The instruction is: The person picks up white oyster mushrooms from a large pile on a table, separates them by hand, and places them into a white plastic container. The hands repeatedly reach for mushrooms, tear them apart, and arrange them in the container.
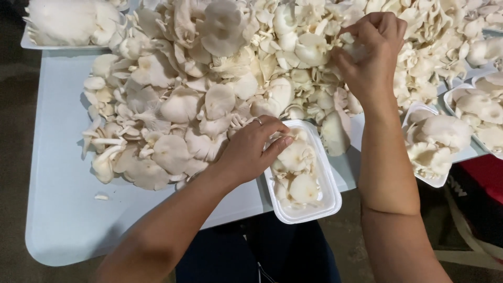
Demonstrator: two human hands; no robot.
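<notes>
A big heap of white oyster mushrooms covers a pale blue table. At the table's near edge sits a white foam tray partly filled with mushrooms. My left hand, with a ring on one finger, rests on the tray's left rim and presses the mushrooms inside. My right hand reaches up into the heap and pinches a small mushroom piece between its fingertips.
A second foam tray full of mushrooms sits at the right, with another filled tray beyond it. One more filled tray stands at the top left. A small mushroom scrap lies on the table. Dark floor surrounds the table.
</notes>
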